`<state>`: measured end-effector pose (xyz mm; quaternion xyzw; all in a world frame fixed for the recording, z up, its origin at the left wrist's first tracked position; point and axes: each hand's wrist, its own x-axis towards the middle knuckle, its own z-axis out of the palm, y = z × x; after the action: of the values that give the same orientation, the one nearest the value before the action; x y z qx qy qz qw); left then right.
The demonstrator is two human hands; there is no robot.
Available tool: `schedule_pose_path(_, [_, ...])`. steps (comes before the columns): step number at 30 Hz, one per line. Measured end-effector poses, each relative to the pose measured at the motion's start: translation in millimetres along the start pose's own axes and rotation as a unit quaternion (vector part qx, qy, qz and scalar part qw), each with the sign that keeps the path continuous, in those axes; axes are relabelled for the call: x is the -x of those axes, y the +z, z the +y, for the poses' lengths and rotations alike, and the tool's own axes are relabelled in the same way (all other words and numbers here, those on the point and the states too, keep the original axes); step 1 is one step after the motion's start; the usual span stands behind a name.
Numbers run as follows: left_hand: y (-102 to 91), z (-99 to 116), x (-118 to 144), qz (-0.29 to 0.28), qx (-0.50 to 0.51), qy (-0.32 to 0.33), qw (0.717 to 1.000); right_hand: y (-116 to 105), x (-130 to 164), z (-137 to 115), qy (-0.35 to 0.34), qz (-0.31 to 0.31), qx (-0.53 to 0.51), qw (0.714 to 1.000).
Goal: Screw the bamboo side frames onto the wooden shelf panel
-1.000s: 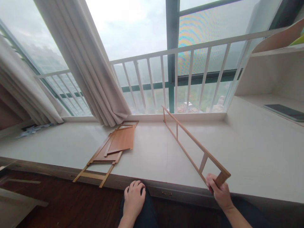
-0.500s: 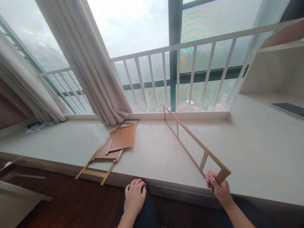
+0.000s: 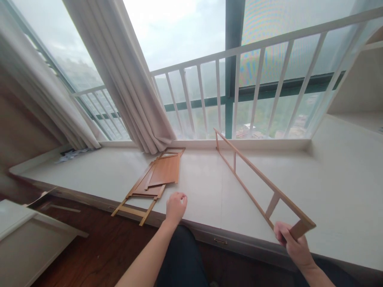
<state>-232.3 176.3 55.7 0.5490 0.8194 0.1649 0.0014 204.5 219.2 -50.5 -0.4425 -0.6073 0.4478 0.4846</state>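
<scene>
A ladder-like wooden frame (image 3: 272,204) slants across the right half of a white window ledge (image 3: 197,207), its far end close to the railing and its near end gripped by the right hand (image 3: 293,243). That hand's fingers are wrapped round the near corner, beside the end crosspiece, with the two long rails one above the other; whether the lower rail touches the ledge is hard to tell from this angle. The left hand (image 3: 176,207) is held over the ledge's front edge, grasping nothing visible, its fingers loosely curled and a small gap showing beside the thumb. Just beyond it, to the left, a second wooden frame (image 3: 131,210) lies flat, its two near legs jutting past the edge, with a flat brown panel (image 3: 165,169) resting askew on top. Below the left forearm is a knee in dark trousers (image 3: 182,255), and a drawer handle (image 3: 220,241) shows on the ledge's front face. Behind the ledge runs a white railing (image 3: 191,63); a pale curtain (image 3: 128,79) hangs down near the stacked pieces, and papers (image 3: 73,154) lie at the far left. Dark wooden flooring (image 3: 98,247) shows at lower left, beside a white piece of furniture (image 3: 32,247).
</scene>
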Motion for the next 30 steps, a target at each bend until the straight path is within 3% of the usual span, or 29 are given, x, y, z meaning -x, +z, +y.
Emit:
schedule_pose_path(3, [-0.8,-11.2,-49.3,0.035,-0.069,-0.042,0.996,1.3,0.7,3.4,0.012,0.012,-0.014,1.000])
schedule_pose_path(7, [8.0,-25.7,-94.0,-0.002,-0.132,-0.080,0.988,4.1,2.3,1.1,0.018,0.013,-0.019,1.000])
schedule_pose_path(13, [26.5,-30.2,-128.7,-0.037,-0.162,-0.101,0.981,6.7,1.1,2.8,0.016,0.020,-0.026,0.999])
schedule_pose_path(19, [35.5,-29.2,-149.1,-0.033,-0.201,-0.104,0.974,7.9,-0.4,-0.2,0.011,0.018,-0.022,1.000])
schedule_pose_path(24, [22.0,-30.4,-156.5,-0.009,-0.231,-0.092,0.968,9.7,1.4,-9.3,0.015,0.025,-0.014,0.999])
schedule_pose_path(30, [-17.7,-28.0,-172.7,0.029,-0.253,-0.026,0.967,10.7,1.5,-9.7,0.022,0.032,-0.028,0.999])
